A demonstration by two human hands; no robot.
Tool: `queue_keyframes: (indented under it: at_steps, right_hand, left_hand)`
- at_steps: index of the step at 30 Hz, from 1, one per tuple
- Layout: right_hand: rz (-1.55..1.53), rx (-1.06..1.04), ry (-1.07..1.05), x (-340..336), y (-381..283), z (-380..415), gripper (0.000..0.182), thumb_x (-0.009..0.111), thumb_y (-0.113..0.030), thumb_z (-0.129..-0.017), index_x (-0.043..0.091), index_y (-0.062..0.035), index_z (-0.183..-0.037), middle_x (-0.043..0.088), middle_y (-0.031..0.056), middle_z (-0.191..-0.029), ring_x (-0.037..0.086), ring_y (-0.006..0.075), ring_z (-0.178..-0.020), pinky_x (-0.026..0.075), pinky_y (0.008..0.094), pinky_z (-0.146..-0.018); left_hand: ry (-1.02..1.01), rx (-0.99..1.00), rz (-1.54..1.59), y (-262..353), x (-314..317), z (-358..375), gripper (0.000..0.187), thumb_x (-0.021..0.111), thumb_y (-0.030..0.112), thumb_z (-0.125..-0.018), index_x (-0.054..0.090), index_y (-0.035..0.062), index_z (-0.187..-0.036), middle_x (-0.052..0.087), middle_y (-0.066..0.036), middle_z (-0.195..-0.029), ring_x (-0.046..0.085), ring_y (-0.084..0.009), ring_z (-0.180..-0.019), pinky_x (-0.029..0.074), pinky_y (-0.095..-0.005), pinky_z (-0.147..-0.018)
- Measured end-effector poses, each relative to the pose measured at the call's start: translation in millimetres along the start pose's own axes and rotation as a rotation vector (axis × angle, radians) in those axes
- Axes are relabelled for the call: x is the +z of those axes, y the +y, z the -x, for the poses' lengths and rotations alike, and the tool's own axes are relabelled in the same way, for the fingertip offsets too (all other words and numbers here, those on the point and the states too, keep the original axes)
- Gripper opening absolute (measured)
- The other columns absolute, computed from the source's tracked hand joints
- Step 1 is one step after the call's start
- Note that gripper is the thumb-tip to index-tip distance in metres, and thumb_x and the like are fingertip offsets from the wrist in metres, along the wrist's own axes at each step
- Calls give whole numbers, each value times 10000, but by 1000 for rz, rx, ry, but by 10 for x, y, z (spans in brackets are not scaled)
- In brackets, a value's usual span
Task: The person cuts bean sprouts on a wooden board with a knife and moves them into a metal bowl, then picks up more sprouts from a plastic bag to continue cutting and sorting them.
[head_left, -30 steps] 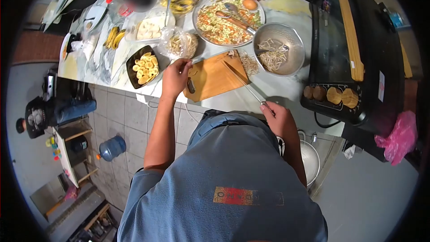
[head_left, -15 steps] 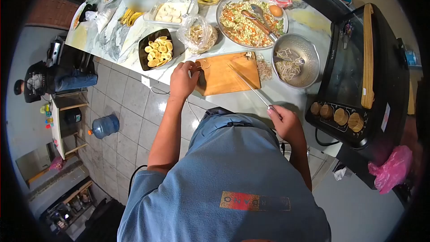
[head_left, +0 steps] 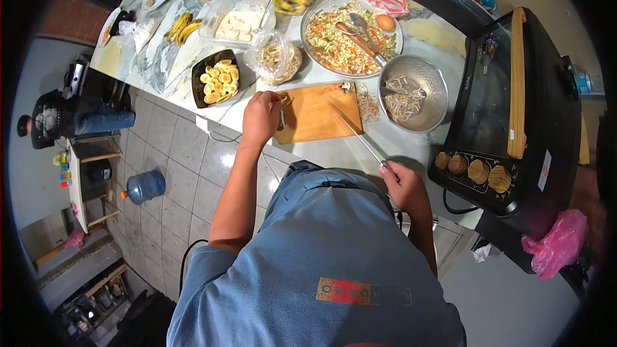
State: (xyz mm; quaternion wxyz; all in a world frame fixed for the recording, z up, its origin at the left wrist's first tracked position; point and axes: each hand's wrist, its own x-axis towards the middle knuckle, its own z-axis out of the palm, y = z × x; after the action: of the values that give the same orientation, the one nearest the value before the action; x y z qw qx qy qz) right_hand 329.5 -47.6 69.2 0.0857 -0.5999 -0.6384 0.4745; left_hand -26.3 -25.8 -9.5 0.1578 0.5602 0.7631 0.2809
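My right hand (head_left: 405, 186) is closed around the handle of a long, thin knife (head_left: 361, 138). The blade reaches over the wooden cutting board (head_left: 308, 119), its tip resting near the middle. At the board's left edge, my left hand (head_left: 260, 119) is closed with fingertips pinched together; a small brownish bit shows beside them, but what they hold is not clear. Thin pale shreds (head_left: 367, 106) lie off the board's right edge, with a small dark-and-white piece at its top right corner. Behind the board sits a clear plastic bag (head_left: 275, 58) of pale, stringy food.
A dented metal pot (head_left: 434, 87) holds bean sprouts and a utensil. Behind are a round tray (head_left: 307, 45) of chopped vegetables with an egg, a black bowl (head_left: 198, 83) of yellow slices, and a plastic tub (head_left: 209, 29). A black oven (head_left: 491, 103) stands right. Another person (head_left: 58, 115) is far left.
The view has shifted slightly, so the counter items sit a little left and lower. Both hands keep nearly the same pose, and the knife stays over the board.
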Motion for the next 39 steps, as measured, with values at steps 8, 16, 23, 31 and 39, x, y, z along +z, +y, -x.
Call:
queue_keyframes:
  at_steps: [8, 16, 23, 31, 39]
  right_hand:
    - [-102, 31, 135, -8, 283, 272, 289, 632, -284, -960, 678, -19, -1065, 628, 199, -792, 575, 293, -732, 483, 364, -666]
    - [-115, 207, 79, 50, 460, 604, 384, 589, -396, -966, 682, -54, -1112, 677, 233, -925, 655, 440, -893, 512, 412, -743]
    - [-245, 189, 89, 57, 358, 620, 391, 577, -396, -969, 666, -26, -1060, 654, 248, -939, 650, 431, -891, 493, 411, -762]
    - [-127, 71, 44, 12, 264, 344, 303, 604, -298, -967, 666, -12, -1044, 649, 232, -850, 632, 405, -759, 487, 389, -688]
    - [-88, 47, -27, 60, 198, 96, 282, 608, -275, -973, 668, -11, -1054, 599, 133, -748, 569, 231, -659, 451, 333, -630]
  left_hand:
    - [-224, 100, 197, 861, 125, -324, 165, 682, 162, -946, 663, -1, -967, 638, -90, -742, 575, -149, -669, 477, -309, -643]
    - [-426, 342, 293, 1638, 653, -497, 195, 656, 176, -971, 696, 8, -1063, 709, -123, -870, 635, -180, -727, 499, -320, -671]
    - [-341, 426, 408, 1648, 661, -425, 201, 634, 157, -965, 696, 14, -1093, 721, -183, -925, 698, -330, -783, 543, -389, -739]
    - [-283, 90, 334, 738, 192, -342, 219, 683, 215, -939, 714, 15, -1023, 722, -137, -826, 673, -210, -698, 515, -326, -666]
    - [-97, -164, -94, -175, -120, -154, 252, 674, 298, -886, 732, 92, -1019, 733, -121, -886, 703, -331, -825, 545, -429, -731]
